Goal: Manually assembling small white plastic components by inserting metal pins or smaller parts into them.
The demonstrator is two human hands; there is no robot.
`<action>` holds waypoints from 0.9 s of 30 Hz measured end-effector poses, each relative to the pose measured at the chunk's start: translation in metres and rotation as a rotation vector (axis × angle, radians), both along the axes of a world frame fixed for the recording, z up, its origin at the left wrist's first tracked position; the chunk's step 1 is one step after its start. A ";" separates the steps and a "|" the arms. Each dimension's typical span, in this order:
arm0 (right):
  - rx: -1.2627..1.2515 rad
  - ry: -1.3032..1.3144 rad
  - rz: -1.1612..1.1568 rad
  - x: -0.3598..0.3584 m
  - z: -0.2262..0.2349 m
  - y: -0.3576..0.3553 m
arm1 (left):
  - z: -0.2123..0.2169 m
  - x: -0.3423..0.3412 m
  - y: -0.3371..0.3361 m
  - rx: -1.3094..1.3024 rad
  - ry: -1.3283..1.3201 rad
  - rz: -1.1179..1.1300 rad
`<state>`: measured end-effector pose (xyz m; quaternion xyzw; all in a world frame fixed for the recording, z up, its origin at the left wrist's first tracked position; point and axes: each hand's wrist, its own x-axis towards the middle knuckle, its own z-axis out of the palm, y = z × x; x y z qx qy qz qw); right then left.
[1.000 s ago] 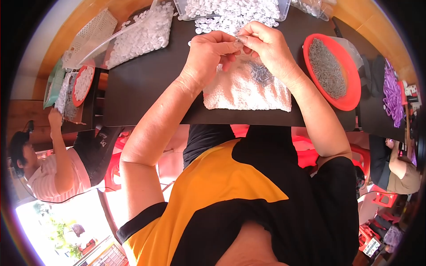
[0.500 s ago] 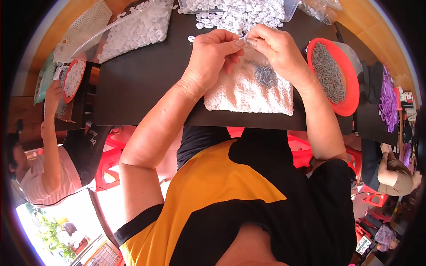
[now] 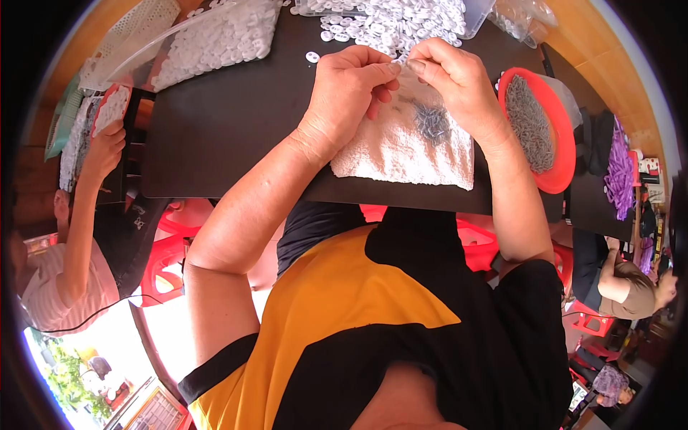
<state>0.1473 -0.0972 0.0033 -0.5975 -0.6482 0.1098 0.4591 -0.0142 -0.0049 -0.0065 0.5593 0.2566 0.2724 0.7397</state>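
Note:
My left hand (image 3: pixel 346 93) and my right hand (image 3: pixel 459 84) meet above the far edge of a white towel (image 3: pixel 387 163). Thumb and forefinger of each are pinched, with a narrow gap between the two hands. Whatever lies in the fingertips is too small to make out. A little heap of thin grey rod-shaped pieces (image 3: pixel 431 125) rests on the towel, below my right hand. Just beyond my fingers spreads a pile of small white oval pieces (image 3: pixel 401 29), spilling from a clear plastic tub (image 3: pixel 479 16). One loose white piece (image 3: pixel 312 56) lies left of the pile.
A clear bag of white pieces (image 3: pixel 222 44) lies at the far left of the dark table (image 3: pixel 229 136). On the right stands a red bowl (image 3: pixel 562 161) of grey pieces, with purple items (image 3: pixel 620 172) farther right. A co-worker's hand (image 3: pixel 106 150) holds a red container (image 3: pixel 111 107) at left.
My fingertips have drawn slightly apart, the right hand shifting a little to the right. At left, the co-worker's hand has moved with the red container. The whole view has tilted slightly.

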 end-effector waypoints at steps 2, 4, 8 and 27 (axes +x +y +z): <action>-0.004 0.009 -0.001 0.000 0.000 0.001 | -0.001 0.000 0.000 0.024 -0.001 -0.010; -0.038 0.007 -0.004 0.000 0.001 0.001 | -0.001 0.001 -0.001 0.038 0.012 -0.008; 0.002 0.036 -0.009 0.000 -0.001 0.002 | -0.001 0.001 0.000 0.047 0.018 0.001; 0.004 0.002 -0.034 -0.004 -0.006 0.002 | -0.003 0.002 -0.003 0.050 0.057 0.021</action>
